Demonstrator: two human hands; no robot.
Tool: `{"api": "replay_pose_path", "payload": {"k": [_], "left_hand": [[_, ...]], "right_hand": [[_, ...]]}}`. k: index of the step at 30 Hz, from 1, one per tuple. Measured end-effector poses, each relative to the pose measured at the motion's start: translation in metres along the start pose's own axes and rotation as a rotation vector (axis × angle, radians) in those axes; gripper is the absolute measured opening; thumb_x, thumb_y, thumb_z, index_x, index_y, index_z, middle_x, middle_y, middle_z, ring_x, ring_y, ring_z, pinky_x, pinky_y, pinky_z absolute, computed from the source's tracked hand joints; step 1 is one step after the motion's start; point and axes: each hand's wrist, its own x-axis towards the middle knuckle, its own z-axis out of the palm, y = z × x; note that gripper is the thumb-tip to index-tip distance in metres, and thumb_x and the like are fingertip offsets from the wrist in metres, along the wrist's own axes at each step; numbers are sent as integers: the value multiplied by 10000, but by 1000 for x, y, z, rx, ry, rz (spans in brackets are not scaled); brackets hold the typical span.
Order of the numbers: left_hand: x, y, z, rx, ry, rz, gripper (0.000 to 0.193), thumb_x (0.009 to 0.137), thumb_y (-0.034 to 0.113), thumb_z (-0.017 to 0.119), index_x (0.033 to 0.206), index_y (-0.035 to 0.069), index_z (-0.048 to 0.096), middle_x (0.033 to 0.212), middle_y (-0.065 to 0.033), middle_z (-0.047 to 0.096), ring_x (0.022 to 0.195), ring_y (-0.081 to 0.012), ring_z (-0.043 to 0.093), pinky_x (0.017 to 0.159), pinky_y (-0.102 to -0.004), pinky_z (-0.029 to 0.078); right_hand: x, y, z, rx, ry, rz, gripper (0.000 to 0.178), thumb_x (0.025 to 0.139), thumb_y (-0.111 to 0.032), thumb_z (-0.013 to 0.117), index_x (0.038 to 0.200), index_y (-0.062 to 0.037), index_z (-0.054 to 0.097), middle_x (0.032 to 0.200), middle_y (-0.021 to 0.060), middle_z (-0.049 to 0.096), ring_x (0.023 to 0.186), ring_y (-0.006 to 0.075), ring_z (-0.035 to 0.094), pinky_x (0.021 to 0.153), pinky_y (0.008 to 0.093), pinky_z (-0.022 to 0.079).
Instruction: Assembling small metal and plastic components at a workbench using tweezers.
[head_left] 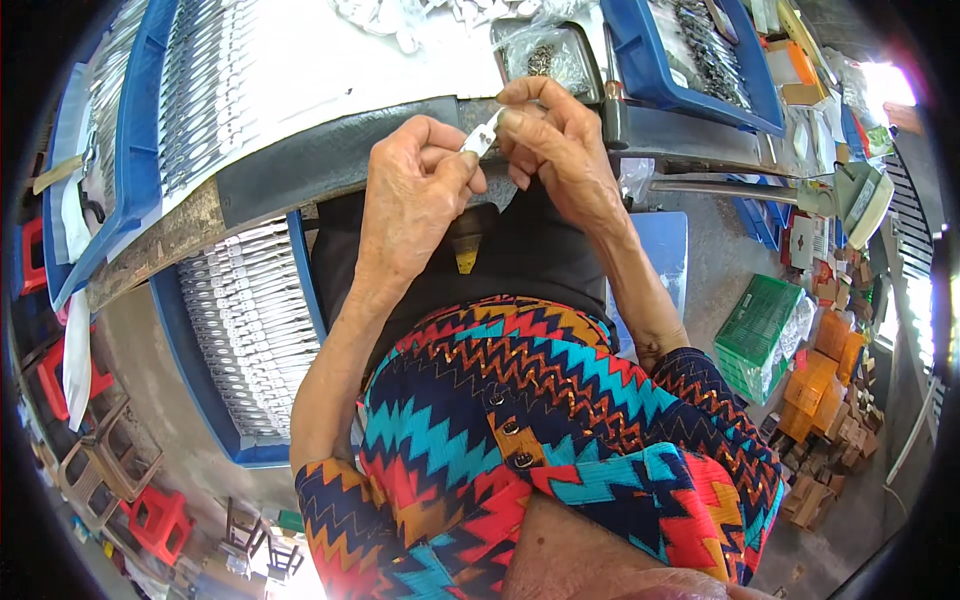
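In front of my body, a small white plastic piece with a dark slot or hole is held up over the table's near edge. My left hand pinches its lower end between thumb and fingers. My right hand has its thumb and index finger closed at the upper end; whether they grip that end or a tiny separate part is hidden by the fingertips. Just beyond my right hand stands a dark tray with a clear bag of small metal parts. A screwdriver-like tool lies beside it.
A blue tray of rowed white-and-metal pieces sits on the table at left; another blue tray is below it. A third blue tray stands at far right. White pieces lie at the back. A green crate is on the floor.
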Motion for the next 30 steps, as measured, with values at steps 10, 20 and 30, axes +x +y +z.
{"api": "replay_pose_path", "payload": {"k": [10, 20, 30], "left_hand": [[-4, -3, -3, 88, -25, 9, 72, 859, 38, 542, 883, -29, 527, 660, -62, 578, 483, -37, 407, 394, -167, 274], [-12, 0, 1, 104, 27, 30, 66, 865, 40, 533, 880, -24, 527, 645, -57, 574, 479, -31, 399, 394, -163, 269], [-10, 1, -4, -177, -26, -68, 59, 839, 19, 546, 829, -36, 526, 608, -64, 570, 467, -37, 403, 392, -179, 275]], "right_hand": [[-2, 9, 9, -137, -80, -2, 225, 877, -196, 589, 950, 17, 576, 683, 25, 550, 543, 56, 489, 456, 207, 392], [-3, 9, 15, -230, -48, -40, 186, 878, -173, 595, 896, 11, 573, 576, 9, 536, 440, 44, 475, 377, 190, 340], [0, 18, 14, -37, -60, -40, 183, 897, -174, 574, 910, 9, 584, 615, 12, 537, 494, 44, 497, 399, 180, 360]]}}
